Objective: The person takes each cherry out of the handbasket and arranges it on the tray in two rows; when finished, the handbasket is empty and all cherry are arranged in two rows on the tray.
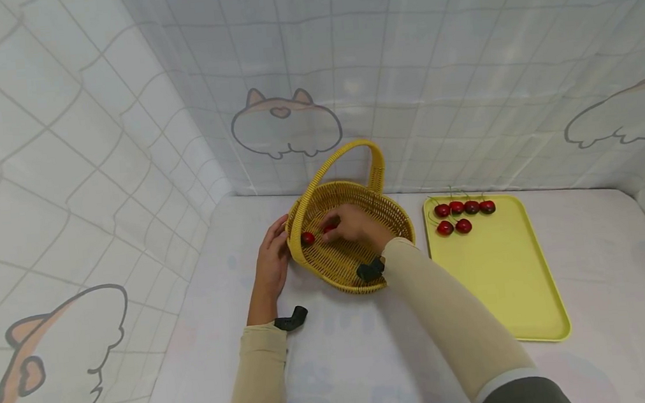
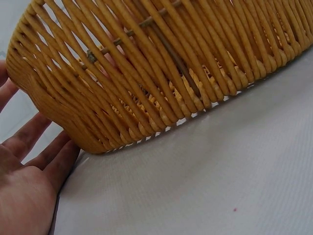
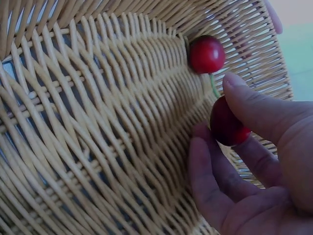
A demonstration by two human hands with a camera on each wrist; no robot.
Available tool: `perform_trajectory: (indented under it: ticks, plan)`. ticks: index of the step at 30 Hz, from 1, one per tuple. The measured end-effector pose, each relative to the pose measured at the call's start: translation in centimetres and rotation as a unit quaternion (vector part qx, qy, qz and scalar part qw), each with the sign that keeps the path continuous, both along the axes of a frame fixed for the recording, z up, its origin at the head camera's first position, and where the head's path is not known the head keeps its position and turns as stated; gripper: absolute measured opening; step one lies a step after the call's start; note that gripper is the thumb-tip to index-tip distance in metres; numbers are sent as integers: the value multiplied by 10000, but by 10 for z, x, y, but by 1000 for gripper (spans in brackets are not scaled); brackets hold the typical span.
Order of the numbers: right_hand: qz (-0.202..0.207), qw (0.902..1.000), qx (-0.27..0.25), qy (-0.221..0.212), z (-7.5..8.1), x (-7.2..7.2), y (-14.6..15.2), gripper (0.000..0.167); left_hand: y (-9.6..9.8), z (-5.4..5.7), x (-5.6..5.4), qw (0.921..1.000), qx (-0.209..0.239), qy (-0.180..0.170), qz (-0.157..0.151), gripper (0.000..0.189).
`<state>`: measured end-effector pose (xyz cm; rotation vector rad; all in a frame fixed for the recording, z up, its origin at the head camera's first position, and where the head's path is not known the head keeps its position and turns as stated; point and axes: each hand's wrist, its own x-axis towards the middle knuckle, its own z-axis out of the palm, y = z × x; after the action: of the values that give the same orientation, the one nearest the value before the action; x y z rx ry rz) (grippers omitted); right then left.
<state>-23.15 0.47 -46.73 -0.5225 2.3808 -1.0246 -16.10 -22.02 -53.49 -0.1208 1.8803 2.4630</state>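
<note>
A yellow wicker basket (image 1: 340,270) with a tall arched handle stands on the table near the back wall. Inside it my right hand (image 1: 353,224) pinches a dark red cherry (image 3: 230,122) between thumb and fingers. Another cherry (image 3: 207,54), brighter red, lies at the basket's left inner side, just beyond the held one in the right wrist view. Against the basket's outer left side rests my left hand (image 1: 272,257), its fingers extended along the wicker. In the left wrist view those fingers (image 2: 29,134) touch the basket's lower edge.
Right of the basket lies a yellow tray (image 1: 496,276) with several stemmed cherries (image 1: 463,226) grouped at its back left corner. A white tiled-pattern curtain (image 1: 407,111) rises behind the table, and another stretch runs along the left. Dark wrist devices (image 1: 291,319) sit at both sleeves.
</note>
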Motion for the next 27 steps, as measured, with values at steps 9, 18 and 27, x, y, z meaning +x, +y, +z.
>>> perform_trajectory:
  ticks: [9,18,27]
  plan:
    - [-5,9998,138,162,21,1,9,30,-1,-1,-1,10000,25,4,30,42]
    - [-21,9990,146,411,47,5,39,42,0,-2,-2,10000,50,34,5,42]
    - [-26,9987,-136,494,62,13,74,36,-2,-4,-2,9999,120,47,-8,43]
